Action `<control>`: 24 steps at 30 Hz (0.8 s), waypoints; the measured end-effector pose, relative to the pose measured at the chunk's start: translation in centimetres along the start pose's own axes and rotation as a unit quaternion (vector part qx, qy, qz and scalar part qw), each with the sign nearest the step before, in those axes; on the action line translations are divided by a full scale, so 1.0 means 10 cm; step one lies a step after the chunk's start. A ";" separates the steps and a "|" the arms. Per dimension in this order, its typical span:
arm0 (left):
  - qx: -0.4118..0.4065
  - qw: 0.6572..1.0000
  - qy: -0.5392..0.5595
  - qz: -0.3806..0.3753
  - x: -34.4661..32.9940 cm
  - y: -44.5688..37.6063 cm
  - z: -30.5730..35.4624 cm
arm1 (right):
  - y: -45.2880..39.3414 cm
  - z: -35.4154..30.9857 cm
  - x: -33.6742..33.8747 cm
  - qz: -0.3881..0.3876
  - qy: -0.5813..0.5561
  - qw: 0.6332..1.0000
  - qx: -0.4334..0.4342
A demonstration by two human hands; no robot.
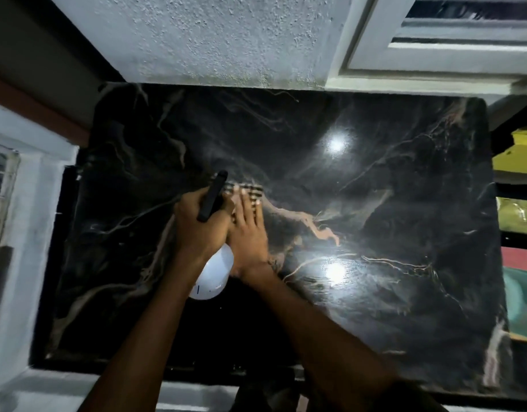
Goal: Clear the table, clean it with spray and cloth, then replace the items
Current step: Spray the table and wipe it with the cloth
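**Spray bottle and cloth on the dark tabletop**

The left hand [196, 230] grips a white spray bottle [213, 275] by its black head, fingers curled round the neck; its contents cannot be seen, and a small dark mark on its side is unreadable. Just beside it, the right hand [248, 230] presses a checked cloth [245, 188] flat onto the black marbled tabletop [375, 203], fingers straight.

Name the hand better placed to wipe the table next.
Right. The right hand lies flat on the cloth on the table; the left hand grips the spray bottle.
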State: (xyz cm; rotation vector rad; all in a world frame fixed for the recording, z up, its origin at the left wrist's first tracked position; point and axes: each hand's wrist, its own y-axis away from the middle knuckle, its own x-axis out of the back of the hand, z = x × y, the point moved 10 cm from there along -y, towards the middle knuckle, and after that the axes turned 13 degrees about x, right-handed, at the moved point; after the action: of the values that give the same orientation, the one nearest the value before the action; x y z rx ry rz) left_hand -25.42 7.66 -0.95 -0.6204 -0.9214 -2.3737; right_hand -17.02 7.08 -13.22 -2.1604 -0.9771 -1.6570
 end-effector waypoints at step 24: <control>-0.058 0.995 -0.023 -0.074 -0.13 0.47 0.09 | 1.12 0.81 0.20 0.058 -0.025 0.983 -0.171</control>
State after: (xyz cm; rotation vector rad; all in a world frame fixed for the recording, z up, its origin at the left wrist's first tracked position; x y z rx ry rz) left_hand -21.40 5.70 1.21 -0.6764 -0.8808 -2.5696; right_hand -3.50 3.97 -11.79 -2.4302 -0.5965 -1.8336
